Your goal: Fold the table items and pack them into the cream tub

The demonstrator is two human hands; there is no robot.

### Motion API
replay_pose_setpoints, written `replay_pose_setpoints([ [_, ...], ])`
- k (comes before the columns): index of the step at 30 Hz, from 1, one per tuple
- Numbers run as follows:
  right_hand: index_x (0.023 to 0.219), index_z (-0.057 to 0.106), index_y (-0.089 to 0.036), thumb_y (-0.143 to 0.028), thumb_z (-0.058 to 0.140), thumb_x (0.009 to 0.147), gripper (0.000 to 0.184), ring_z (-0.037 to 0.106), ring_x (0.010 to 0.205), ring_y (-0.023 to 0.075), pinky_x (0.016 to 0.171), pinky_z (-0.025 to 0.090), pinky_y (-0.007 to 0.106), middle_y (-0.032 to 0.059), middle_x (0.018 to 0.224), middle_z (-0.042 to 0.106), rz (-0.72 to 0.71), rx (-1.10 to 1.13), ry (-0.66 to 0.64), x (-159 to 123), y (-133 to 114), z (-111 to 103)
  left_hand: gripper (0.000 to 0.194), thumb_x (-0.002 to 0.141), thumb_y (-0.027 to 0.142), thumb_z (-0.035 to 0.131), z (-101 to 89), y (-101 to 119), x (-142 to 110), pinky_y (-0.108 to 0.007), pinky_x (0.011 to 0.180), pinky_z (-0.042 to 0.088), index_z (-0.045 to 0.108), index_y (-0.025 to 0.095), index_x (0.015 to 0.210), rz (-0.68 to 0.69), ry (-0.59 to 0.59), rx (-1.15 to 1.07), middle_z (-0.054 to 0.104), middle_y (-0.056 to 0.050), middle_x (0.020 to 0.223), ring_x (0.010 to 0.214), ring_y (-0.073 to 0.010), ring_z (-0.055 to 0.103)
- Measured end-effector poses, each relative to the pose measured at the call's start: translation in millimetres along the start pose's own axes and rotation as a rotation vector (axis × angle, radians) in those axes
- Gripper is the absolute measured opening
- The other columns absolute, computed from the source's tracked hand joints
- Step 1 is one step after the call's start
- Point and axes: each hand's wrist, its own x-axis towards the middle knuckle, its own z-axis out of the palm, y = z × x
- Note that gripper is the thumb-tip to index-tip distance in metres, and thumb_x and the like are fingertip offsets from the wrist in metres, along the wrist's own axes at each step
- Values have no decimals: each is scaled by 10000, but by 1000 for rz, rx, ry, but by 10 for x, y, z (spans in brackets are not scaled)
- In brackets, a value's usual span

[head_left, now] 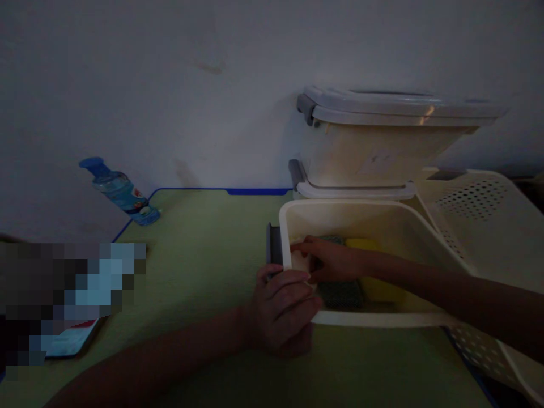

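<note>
My left hand (285, 311) is wrapped round the near left corner of a cream plastic bin (382, 319), its fingers over the rim. Inside the bin, close to its left wall, is my right hand (334, 259), palm down with the fingers curled together. A pale patch shows by those fingertips; I cannot tell whether it is an object or the wall. Under and beside the right hand lie a dark green scouring pad (340, 296) and a yellow sponge-like piece (385, 286). A grey latch (275, 243) sticks out from the bin's left side.
Behind the bin stands a lidded cream container (374, 156) against the wall. To the right is a perforated white basket (501, 238). A blue-capped bottle (130, 195) stands at the back left of the green table (204, 255). A phone-like device (72, 340) lies front left, partly pixelated.
</note>
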Motion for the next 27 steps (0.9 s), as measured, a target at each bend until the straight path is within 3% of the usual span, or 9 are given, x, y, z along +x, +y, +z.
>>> replay_pose_setpoints([
  [8,1176,510,-84,-164,640,689,510,608,818,175,704,488,268,126,1011,593,-16,-116,-13,-22,-134,-116,222,689,181,470,2,-35,-24,-352,799,378,532,138,897,45,4,5,626,-38,745,840,-185,590],
  [13,1035,600,-99,-131,575,732,306,630,764,149,674,477,239,86,902,670,-21,-114,3,-119,-304,-187,248,720,203,456,-102,-110,12,-356,803,405,523,146,953,113,-125,47,651,-51,808,861,-186,599],
  [20,890,628,-116,-110,493,757,190,627,712,132,671,471,250,51,788,688,-88,-141,192,-282,-621,-311,385,776,168,412,-382,-112,117,-386,933,386,456,100,1152,144,-478,70,604,-139,1096,1113,-212,509],
  [27,880,633,-132,-222,526,761,183,627,746,154,676,474,267,55,800,676,-96,-232,440,-374,-1119,-490,437,767,166,450,-658,-108,179,-455,1013,304,444,120,1201,118,-594,185,472,-176,1283,1273,-246,345],
])
